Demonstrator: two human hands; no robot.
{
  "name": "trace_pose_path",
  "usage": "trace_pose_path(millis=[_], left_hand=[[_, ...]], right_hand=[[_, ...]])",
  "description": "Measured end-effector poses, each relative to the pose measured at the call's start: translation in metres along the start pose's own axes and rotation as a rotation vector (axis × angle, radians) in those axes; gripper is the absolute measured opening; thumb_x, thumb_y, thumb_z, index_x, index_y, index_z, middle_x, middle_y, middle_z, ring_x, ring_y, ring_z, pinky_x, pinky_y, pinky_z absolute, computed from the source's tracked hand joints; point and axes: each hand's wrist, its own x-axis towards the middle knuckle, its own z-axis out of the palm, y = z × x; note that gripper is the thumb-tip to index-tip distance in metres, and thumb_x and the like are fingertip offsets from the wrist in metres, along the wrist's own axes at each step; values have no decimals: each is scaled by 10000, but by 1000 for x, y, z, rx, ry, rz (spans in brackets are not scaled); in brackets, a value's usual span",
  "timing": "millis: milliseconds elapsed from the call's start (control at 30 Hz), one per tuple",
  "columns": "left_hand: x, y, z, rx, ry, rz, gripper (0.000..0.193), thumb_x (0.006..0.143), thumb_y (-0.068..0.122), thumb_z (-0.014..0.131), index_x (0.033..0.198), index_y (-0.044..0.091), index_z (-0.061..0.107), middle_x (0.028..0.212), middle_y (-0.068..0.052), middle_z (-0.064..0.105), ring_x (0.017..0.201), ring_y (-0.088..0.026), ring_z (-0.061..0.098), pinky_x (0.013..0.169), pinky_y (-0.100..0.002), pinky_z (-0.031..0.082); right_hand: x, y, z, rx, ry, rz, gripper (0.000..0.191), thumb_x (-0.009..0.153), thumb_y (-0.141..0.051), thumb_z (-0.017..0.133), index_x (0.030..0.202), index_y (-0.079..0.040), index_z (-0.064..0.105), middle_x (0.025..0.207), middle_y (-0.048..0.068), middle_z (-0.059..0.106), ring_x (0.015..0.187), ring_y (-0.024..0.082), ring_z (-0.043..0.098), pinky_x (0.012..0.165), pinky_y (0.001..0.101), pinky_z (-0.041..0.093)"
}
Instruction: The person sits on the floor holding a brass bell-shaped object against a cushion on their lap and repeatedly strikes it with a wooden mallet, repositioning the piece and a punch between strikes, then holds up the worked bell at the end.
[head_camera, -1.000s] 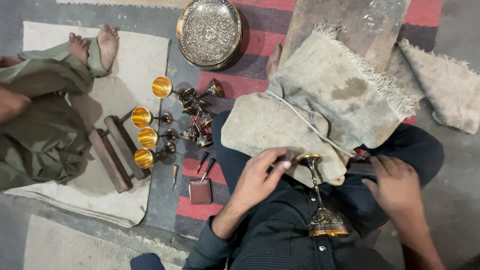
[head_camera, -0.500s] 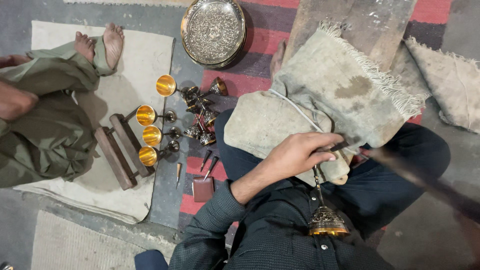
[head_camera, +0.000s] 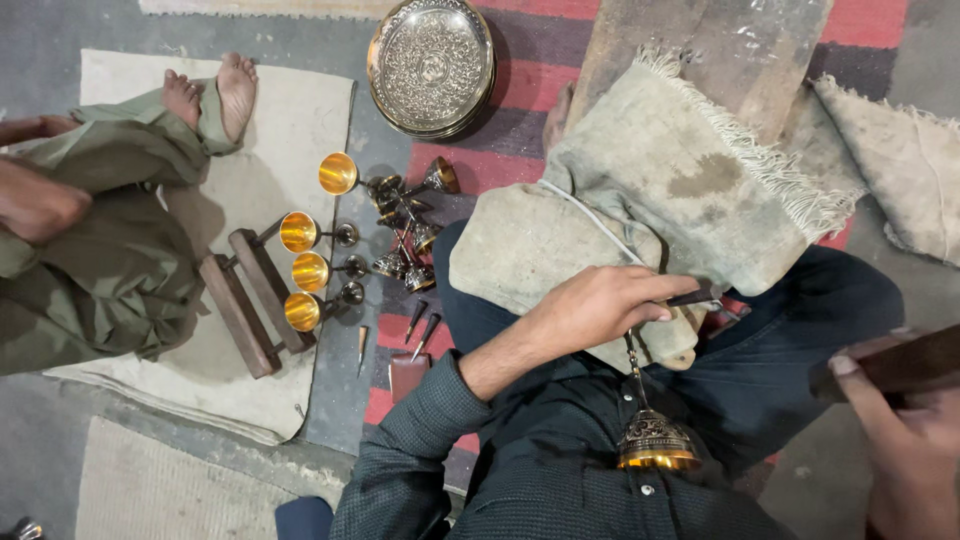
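Note:
My left hand (head_camera: 600, 305) is closed around a thin dark tool (head_camera: 692, 297) and rests on the grey cloth pad (head_camera: 540, 250) over my lap. Just below it runs the thin stem of an engraved brass goblet (head_camera: 655, 445), which lies with its cup toward my chest. My right hand (head_camera: 900, 450) is off at the right edge, gripping a dark wooden mallet (head_camera: 895, 362) held away from the goblet.
Several goblets with golden insides (head_camera: 310, 270) lie by a small wooden stand (head_camera: 245, 315). Small chisels (head_camera: 420, 325) lie near my knee. An engraved round tray (head_camera: 432, 65) sits at the top. Another person's bare feet (head_camera: 215, 95) and lap are at the left.
My left hand slid right over the goblet stem and now holds the dark tool there. My right hand left the goblet and swung out right with the wooden mallet.

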Motion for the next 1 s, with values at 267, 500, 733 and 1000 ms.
trace_pose_path(millis=[267,500,733,1000], left_hand=[[-3,0,3,26,19,-21,454,946,275,705,1386,207,614,1084,-51,736,979,-280,728,830,-394,583],[-10,-1,6,12,63,-49,450,948,290,715,1381,209,618,1055,-63,728,955,-281,726,830,-399,580],[-15,8,0,-19,92,-102,437,985,299,685,1400,184,610,1068,-83,721,950,-288,731,818,-405,582],[-89,12,-4,-64,117,-478,272,1004,231,676,1231,91,619,983,-130,723,914,-267,727,773,-391,566]], right_hand=[[37,-61,16,-527,-37,-207,592,791,-25,783,1349,-30,589,1122,160,686,978,263,685,852,401,562],[39,-58,5,-642,-132,-166,668,738,148,745,1375,15,597,1182,234,679,1015,352,704,828,412,595],[28,-11,-2,-259,-120,123,537,862,-84,821,1309,29,546,1073,162,684,934,203,682,835,338,566],[-14,-16,41,413,-843,220,489,698,-14,869,1104,-7,596,1301,188,695,1220,278,657,1002,453,527]])
